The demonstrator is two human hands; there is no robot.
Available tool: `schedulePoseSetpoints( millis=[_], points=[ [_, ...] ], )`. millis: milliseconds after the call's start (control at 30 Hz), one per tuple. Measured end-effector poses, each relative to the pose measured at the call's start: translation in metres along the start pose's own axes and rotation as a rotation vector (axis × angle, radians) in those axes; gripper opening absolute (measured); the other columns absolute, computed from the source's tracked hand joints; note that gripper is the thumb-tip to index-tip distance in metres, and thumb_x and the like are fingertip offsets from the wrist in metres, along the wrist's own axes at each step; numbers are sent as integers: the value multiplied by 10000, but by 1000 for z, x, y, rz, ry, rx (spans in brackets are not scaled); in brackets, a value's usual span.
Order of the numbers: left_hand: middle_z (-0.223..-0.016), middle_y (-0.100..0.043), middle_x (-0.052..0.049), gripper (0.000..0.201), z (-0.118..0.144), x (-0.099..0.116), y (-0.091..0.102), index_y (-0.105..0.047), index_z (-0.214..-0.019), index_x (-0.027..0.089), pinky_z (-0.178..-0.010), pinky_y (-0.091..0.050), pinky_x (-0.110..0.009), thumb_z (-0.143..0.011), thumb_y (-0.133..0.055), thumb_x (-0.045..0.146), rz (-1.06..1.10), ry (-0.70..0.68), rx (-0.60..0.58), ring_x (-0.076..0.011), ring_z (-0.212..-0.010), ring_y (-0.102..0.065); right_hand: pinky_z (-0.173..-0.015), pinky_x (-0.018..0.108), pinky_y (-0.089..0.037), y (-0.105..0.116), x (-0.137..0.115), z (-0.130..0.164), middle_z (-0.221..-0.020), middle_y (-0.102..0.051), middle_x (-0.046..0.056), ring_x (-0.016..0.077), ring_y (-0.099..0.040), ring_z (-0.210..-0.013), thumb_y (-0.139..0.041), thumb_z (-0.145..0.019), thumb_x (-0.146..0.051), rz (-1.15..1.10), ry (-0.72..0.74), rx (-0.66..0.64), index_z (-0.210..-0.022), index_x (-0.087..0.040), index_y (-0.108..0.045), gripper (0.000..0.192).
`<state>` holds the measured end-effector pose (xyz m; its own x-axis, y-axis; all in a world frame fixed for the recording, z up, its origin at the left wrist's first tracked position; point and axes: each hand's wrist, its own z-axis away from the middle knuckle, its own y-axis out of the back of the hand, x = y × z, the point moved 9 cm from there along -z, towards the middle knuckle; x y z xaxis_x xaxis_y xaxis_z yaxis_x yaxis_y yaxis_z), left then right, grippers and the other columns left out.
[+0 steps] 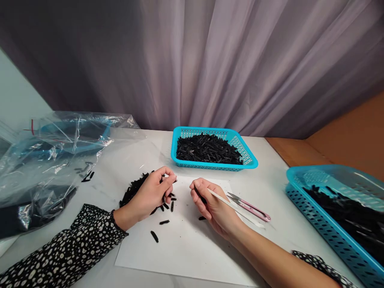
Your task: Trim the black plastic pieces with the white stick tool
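My left hand (154, 190) is closed in a pinch, with a small dark tip just showing past the fingertips. It hovers over the right side of a heap of short black strips (135, 188), hiding part of it. Loose black pieces (154, 236) lie below on the white paper sheet (180, 252). Across from it, my right hand (211, 204) has its fingers curled around a long thin white tool (237, 206), whose far end points back over the wrist. Something black also shows between those fingers; its kind is unclear.
Pink-handled thread snips (250, 208) lie right of my right hand. A blue basket (177, 156) of black strips stands at the back, and a larger blue basket (318, 224) at right. Clear plastic bags (60, 156) cover the left side. A grey curtain (210, 68) hangs behind.
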<state>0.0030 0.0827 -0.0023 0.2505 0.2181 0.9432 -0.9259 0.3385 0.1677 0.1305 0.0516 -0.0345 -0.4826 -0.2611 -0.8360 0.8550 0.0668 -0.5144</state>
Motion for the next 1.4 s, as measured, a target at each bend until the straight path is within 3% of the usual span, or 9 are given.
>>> schedulePoseSetpoints(
  millis=[133, 267, 333, 467, 633, 767, 900, 1100, 1400],
  points=[
    [-643, -488, 52, 348, 3, -6, -9, -544, -893, 183, -377, -157, -164, -831, -626, 515, 194, 101, -65, -65, -497, -465, -371, 185, -236, 6, -4, -1, -593, -560, -39, 39, -327, -385, -732, -807, -449, 20, 30, 38, -971, -160, -670, 338],
    [-636, -479, 57, 264, 5, -6, -12, -543, -934, 195, -390, -161, -157, -847, -627, 430, 227, 89, -82, -63, -506, -425, -412, 191, -308, 4, -3, -2, -666, -615, 6, 54, -392, -439, -727, -789, -440, -44, 12, 43, -811, -154, -654, 295],
    [-621, -475, 67, 220, 5, -6, -13, -528, -956, 210, -393, -161, -152, -856, -616, 386, 205, 72, -66, -65, -506, -411, -398, 179, -262, 0, -2, -2, -655, -599, 5, 51, -365, -452, -732, -781, -453, -46, 4, 41, -722, -157, -605, 327],
    [-611, -483, 79, 231, 5, -4, -19, -521, -982, 218, -398, -160, -150, -859, -619, 387, 179, 36, -61, -54, -480, -365, -377, 176, -169, -9, 5, -3, -601, -529, -31, 52, -321, -456, -809, -711, -444, 43, -10, 14, -784, -160, -626, 346],
    [-667, -540, 54, 266, 9, -3, -20, -540, -938, 195, -418, -229, -146, -861, -625, 435, 226, 56, -83, -40, -487, -436, -376, 196, -145, -2, 4, -2, -538, -501, -48, 41, -265, -412, -791, -734, -452, 74, 23, 60, -758, -157, -644, 330],
    [-683, -553, 44, 292, 11, -7, -17, -553, -920, 178, -382, -196, -145, -863, -624, 456, 224, 97, -94, -37, -475, -479, -387, 194, -133, 1, -2, 2, -556, -491, -49, 49, -262, -450, -814, -699, -463, 32, -4, 74, -758, -160, -633, 358],
    [-634, -564, 34, 348, 15, -16, -25, -525, -855, 174, -348, -164, -149, -860, -599, 514, 211, 174, -184, -53, -452, -496, -393, 192, -121, 1, -4, 4, -544, -464, -61, 44, -230, -459, -816, -692, -477, 45, -28, 71, -729, -159, -613, 379],
    [-573, -553, 38, 273, 19, -19, -34, -544, -835, 176, -348, -160, -146, -905, -544, 440, 208, 199, -274, -40, -415, -436, -388, 191, -114, 0, 0, 3, -490, -389, -78, 43, -199, -446, -776, -748, -479, 78, -37, 32, -719, -153, -618, 363],
    [-576, -542, 42, 259, 19, -17, -35, -565, -848, 177, -367, -155, -162, -921, -534, 423, 212, 192, -267, -43, -422, -422, -357, 172, -126, -1, 1, 2, -566, -509, -37, 33, -242, -431, -747, -779, -498, 32, -12, 33, -770, -152, -656, 357]
  ],
)
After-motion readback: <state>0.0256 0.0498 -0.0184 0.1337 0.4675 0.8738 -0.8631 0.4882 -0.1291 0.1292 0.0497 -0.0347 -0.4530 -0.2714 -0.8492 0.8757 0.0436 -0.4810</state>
